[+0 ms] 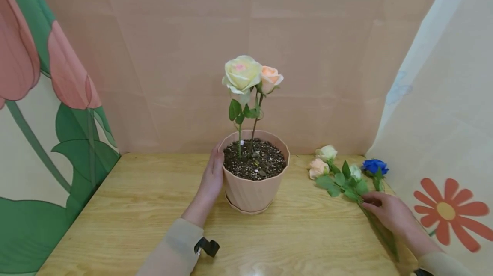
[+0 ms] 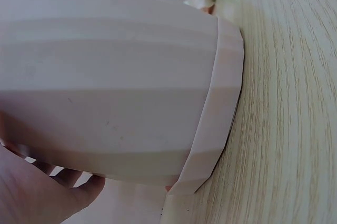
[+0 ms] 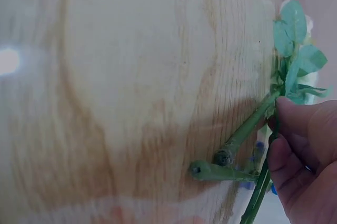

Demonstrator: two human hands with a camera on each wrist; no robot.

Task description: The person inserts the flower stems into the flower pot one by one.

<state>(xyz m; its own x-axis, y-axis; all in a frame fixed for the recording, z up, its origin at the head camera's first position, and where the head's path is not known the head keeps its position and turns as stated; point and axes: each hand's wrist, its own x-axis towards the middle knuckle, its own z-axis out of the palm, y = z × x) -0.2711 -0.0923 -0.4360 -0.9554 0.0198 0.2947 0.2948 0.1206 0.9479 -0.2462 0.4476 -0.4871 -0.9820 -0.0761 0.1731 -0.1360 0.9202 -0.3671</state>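
A pink flowerpot (image 1: pixel 252 192) filled with dark soil (image 1: pixel 265 160) stands on its saucer. In it stand a cream rose (image 1: pixel 242 74) with a pink centre and a peach rose (image 1: pixel 271 80). My left hand (image 1: pixel 213 173) holds the pot's left side near the rim; the left wrist view shows curled fingers (image 2: pixel 89 188) against the wall. At the table's right, my right hand (image 1: pixel 389 212) pinches a green stem (image 3: pixel 258 197) between thumb and fingers, just below the leaves. Two other cut stem ends (image 3: pixel 210 170) lie beside it in the right wrist view.
Around the right hand lie a white rose (image 1: pixel 326 152), a peach rose (image 1: pixel 319 168), a pale green bloom (image 1: pixel 355 172) and a blue rose (image 1: pixel 375 166). The wooden table (image 1: pixel 154 207) meets a pink backdrop (image 1: pixel 185 53) behind and printed floral panels at both sides.
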